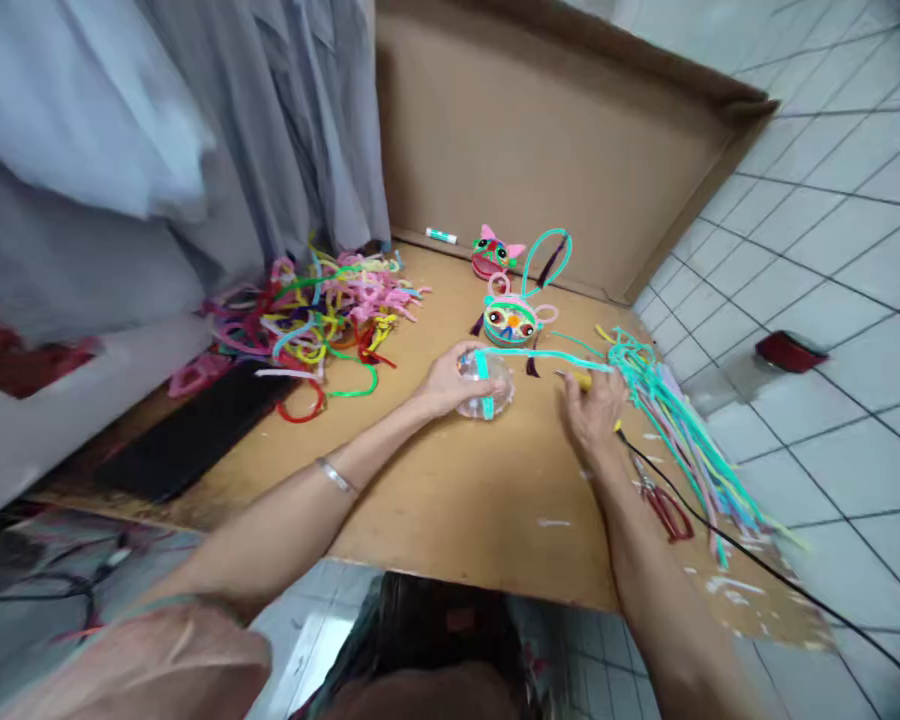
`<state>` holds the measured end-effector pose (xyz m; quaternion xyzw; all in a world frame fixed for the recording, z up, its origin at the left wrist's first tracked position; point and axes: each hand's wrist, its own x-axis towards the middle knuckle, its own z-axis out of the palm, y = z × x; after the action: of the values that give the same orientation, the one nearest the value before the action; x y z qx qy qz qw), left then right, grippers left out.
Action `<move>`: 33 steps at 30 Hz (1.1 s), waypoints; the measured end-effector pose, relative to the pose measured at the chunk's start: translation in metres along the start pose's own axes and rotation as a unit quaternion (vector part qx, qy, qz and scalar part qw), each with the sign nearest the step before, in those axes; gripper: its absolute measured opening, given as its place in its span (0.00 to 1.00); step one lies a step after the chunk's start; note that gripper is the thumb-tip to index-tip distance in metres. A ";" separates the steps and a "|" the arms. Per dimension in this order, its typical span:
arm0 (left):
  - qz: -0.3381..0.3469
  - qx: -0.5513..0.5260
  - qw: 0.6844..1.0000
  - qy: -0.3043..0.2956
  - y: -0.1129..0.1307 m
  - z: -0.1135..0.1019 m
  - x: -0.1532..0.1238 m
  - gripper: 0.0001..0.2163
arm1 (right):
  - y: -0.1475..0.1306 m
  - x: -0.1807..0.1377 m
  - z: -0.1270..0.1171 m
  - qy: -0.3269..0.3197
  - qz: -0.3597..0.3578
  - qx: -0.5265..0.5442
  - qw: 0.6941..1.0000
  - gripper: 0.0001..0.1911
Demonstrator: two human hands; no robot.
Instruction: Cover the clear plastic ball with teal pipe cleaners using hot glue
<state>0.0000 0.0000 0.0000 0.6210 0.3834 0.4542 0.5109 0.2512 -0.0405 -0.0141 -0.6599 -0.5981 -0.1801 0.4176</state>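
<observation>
Clear round container, banded by a turquoise fuzzy strip, sits over the middle of the wooden tabletop, near a decorated face figure. Resting or slightly lifted, I can't tell from up here. I'd judge it thin plastic: light, smooth, rather slippery, likely to dent if squeezed. Strip looks soft and bendy, probably wire-cored, so it should keep whatever curve it gets.

Left hand curled on the container's left side, thumb laid across the front. Sound hold, to my mind — by the sides, light pressure, thumb steadying the band. I'd keep hard pressing off the middle of the wall.

Right hand closed round a yellow-handled tool, tip pointing left toward the container. Strip runs across from the container to this hand; blur there, so I can't say whether fingers pinch its end or only touch it. Black cord trails from beside the wrist, perhaps the tool's lead — I'd grip the handle only and treat the tip as hot.

Right of that hand: loose bundle of fuzzy strips, red-handled cutters.
</observation>
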 end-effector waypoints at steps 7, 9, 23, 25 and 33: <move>0.048 0.116 0.990 0.064 0.000 -0.002 0.003 0.27 | -0.095 0.010 -0.001 -0.080 -0.146 0.258 0.952 0.18; 0.051 0.126 0.989 0.059 0.001 -0.003 0.003 0.26 | -0.112 0.018 -0.003 -0.061 -0.135 0.292 0.945 0.15; -0.010 0.054 0.997 -0.053 0.005 -0.006 -0.002 0.31 | -0.114 -0.002 -0.028 -0.078 0.000 0.379 0.922 0.11; -0.006 0.058 0.996 -0.066 0.005 -0.005 -0.003 0.32 | -0.112 -0.006 -0.032 -0.071 0.005 0.382 0.922 0.11; 0.022 0.089 0.990 -0.110 0.008 -0.005 -0.008 0.34 | -0.102 -0.023 -0.033 -0.052 0.099 0.465 0.878 0.11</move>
<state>-0.0072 -0.0072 0.0073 0.7184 0.3501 0.3586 0.4825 0.1591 -0.0865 0.0223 -0.4537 -0.5652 0.1961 0.6604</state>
